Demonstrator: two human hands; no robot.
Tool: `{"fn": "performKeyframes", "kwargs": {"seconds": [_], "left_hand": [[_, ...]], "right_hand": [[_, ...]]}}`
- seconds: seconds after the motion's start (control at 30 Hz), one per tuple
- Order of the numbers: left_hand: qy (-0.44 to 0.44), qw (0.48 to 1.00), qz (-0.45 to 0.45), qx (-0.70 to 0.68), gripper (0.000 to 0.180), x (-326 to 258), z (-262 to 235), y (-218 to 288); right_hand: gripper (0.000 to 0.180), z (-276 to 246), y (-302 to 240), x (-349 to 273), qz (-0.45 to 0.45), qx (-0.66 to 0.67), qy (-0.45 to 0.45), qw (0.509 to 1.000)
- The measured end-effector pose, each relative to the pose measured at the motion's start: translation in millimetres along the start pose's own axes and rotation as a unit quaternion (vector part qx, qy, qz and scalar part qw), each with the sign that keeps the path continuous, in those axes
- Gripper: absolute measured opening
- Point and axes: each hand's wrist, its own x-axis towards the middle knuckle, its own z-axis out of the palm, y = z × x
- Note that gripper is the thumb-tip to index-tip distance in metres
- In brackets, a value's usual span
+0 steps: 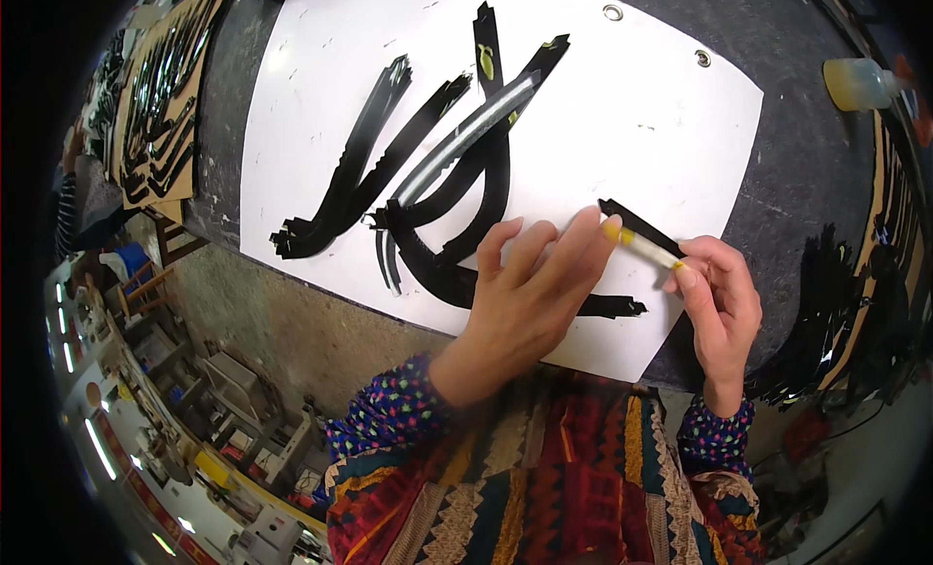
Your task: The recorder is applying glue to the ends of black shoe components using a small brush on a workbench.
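Note:
My left hand point(530, 298) lies flat on a curved black strip point(442, 273) on a white sheet point(632, 118), its yellow-stained fingertips touching the end of a short black strip point(641, 227). My right hand point(719, 298) pinches the other end of that short strip, which has a pale yellowish glued side. Several long curved black strips point(369, 167) are spread across the sheet, one with a white face point(466, 137).
The sheet covers a dark grey workbench point(807, 157). A pale plastic bottle point(860, 84) lies at the far right. More black strips sit on a brown board point(165, 99) at left and hang at the right edge point(826, 322). A workshop floor shows below.

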Motion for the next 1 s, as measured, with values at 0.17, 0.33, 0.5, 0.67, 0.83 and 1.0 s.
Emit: {"fn": "performKeyframes", "kwargs": {"seconds": [0.17,0.33,0.5,0.67,0.83,1.0], "left_hand": [[-0.023,1.000,-0.002,0.014,0.044,0,-2,1],[0.008,1.000,-0.023,0.012,0.046,-4,1,3],[-0.002,1.000,-0.026,-0.003,0.049,-4,-2,3],[-0.013,1.000,0.002,0.011,0.045,-2,-5,1],[0.010,1.000,-0.005,0.022,0.038,-1,-2,3],[0.014,1.000,-0.011,0.020,0.036,-1,-2,3]], "right_hand": [[0.017,0,2,7,0.012,-0.038,0.000,0.999],[0.016,6,2,8,0.035,-0.025,0.016,0.999],[0.016,10,0,9,0.042,-0.038,0.036,0.998],[0.015,13,-1,9,0.052,-0.052,0.048,0.996],[0.014,16,-3,8,0.042,-0.090,0.060,0.993],[0.015,19,1,5,0.017,-0.128,0.078,0.989]]}}
